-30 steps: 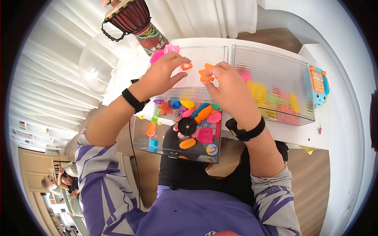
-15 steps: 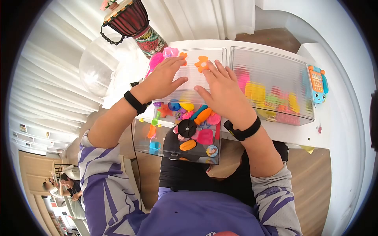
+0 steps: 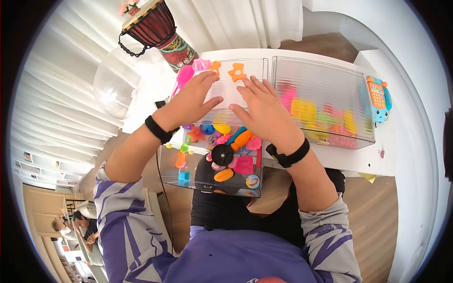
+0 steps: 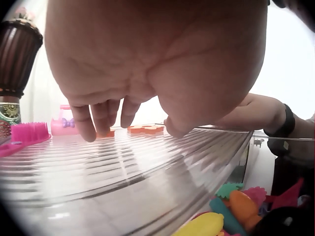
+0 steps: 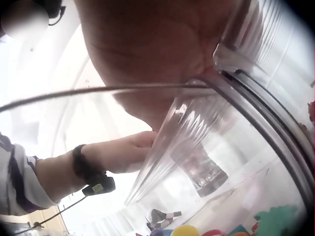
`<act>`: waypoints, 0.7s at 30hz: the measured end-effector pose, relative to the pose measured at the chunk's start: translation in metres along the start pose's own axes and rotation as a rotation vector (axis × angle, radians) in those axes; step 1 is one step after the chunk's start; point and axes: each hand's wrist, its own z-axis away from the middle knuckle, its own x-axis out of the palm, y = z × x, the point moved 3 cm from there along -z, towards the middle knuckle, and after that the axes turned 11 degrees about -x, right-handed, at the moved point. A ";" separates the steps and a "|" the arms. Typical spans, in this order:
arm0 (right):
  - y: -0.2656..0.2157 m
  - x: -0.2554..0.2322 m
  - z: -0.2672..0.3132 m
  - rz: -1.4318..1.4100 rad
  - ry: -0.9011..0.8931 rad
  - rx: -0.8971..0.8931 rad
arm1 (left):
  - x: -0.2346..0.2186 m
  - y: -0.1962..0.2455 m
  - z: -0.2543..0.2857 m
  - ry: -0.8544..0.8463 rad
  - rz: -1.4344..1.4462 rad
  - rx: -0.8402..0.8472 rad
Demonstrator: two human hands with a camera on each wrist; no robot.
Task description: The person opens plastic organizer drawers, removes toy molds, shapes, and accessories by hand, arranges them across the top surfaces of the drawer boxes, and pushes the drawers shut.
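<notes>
Two orange cut-out toy pieces lie on top of a ribbed clear box point(image 3: 224, 96). My left hand point(image 3: 191, 99) hovers palm down over the box's left side, fingers extended, their tips right at the smaller-looking orange piece point(image 3: 215, 67). The other orange piece point(image 3: 237, 72) lies just beyond the fingertips of my right hand point(image 3: 266, 113), which is spread with its thumb apart. Beside the left fingers are a pink toy hairbrush point(image 3: 184, 75) and a pink toy handbag point(image 3: 201, 64). In the left wrist view, the handbag point(image 4: 64, 124) shows a purple bow.
A clear drawer point(image 3: 181, 165) pulled out below the hands holds many colourful toys, among them a yellow one point(image 3: 223, 175). At right stand a second clear box point(image 3: 325, 75) with coloured contents and a toy phone point(image 3: 378, 99). A patterned drum point(image 3: 163, 35) stands at the back left.
A second ago the right hand pinched an orange piece over the box and the left hand was at the other. Both pieces now lie farther back, with the fingers straightened off them.
</notes>
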 end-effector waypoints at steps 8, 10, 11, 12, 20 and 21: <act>0.006 -0.029 -0.009 -0.198 0.106 0.133 | 0.002 0.034 -0.010 -0.018 0.091 0.150; 0.011 -0.036 -0.012 -0.182 0.162 0.120 | 0.007 0.028 -0.016 -0.020 0.103 0.171; 0.013 -0.040 -0.014 -0.185 0.160 0.124 | 0.008 0.025 -0.019 -0.007 0.038 0.190; 0.014 -0.045 -0.015 -0.176 0.179 0.133 | 0.009 0.022 -0.020 0.005 -0.028 0.206; 0.025 -0.048 -0.014 -0.204 0.186 0.186 | 0.010 0.008 -0.014 0.083 -0.094 0.184; 0.024 -0.051 -0.014 -0.207 0.145 0.214 | 0.007 0.011 -0.015 0.023 -0.075 0.137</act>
